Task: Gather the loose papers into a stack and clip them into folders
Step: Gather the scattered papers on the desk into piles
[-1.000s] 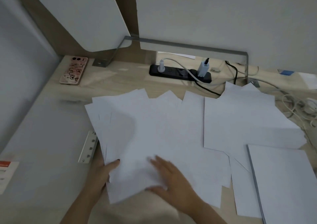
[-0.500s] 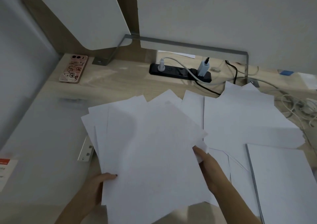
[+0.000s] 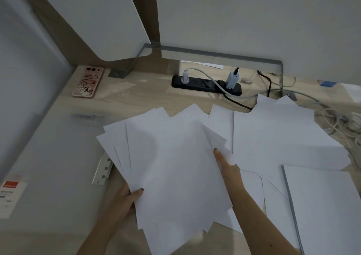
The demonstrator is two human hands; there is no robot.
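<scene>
A fanned bundle of white papers (image 3: 175, 166) is lifted off the wooden desk between my hands. My left hand (image 3: 127, 198) grips its lower left edge, thumb on top. My right hand (image 3: 228, 166) holds the bundle's right edge, its fingers partly hidden behind a sheet. More loose sheets (image 3: 277, 137) lie spread on the desk to the right. A translucent folder (image 3: 48, 166) lies flat at the left, with a metal clip strip (image 3: 103, 168) at its right edge. A second folder with a white sheet on it (image 3: 328, 206) lies at the lower right.
A pink phone (image 3: 88, 81) lies at the back left. A black power strip (image 3: 207, 84) with plugs sits at the back, and tangled cables (image 3: 340, 122) lie at the far right. White partition panels rise behind the desk.
Both hands went from lying on the papers to gripping their edges. The left group of sheets has been pulled together and raised off the desk, and my right hand moved to its right side.
</scene>
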